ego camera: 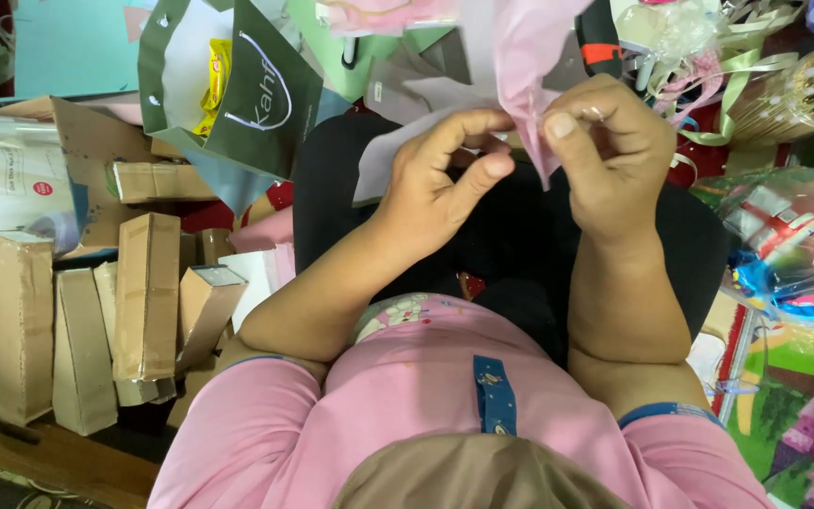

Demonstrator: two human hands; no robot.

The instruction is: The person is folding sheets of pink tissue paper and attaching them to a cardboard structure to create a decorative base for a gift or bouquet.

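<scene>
Pink shirt (pixel 445 396), nearest the camera; left hand (pixel 440 184), thumb and fingers curled together, pinching the pink sheet's lower edge; right hand (pixel 605 151), fingers closed on the same pink sheet (pixel 525 57), held up above the lap; cardboard boxes (pixel 87 320) at left; green paper bag (pixel 237 85) beyond; ribbons (pixel 718 66) far right.

brown cardboard boxes (pixel 96 320) are stacked at the left. a dark green paper bag (pixel 256 94) is seen above them, and shiny plastic packets (pixel 784 236) at the right.
</scene>
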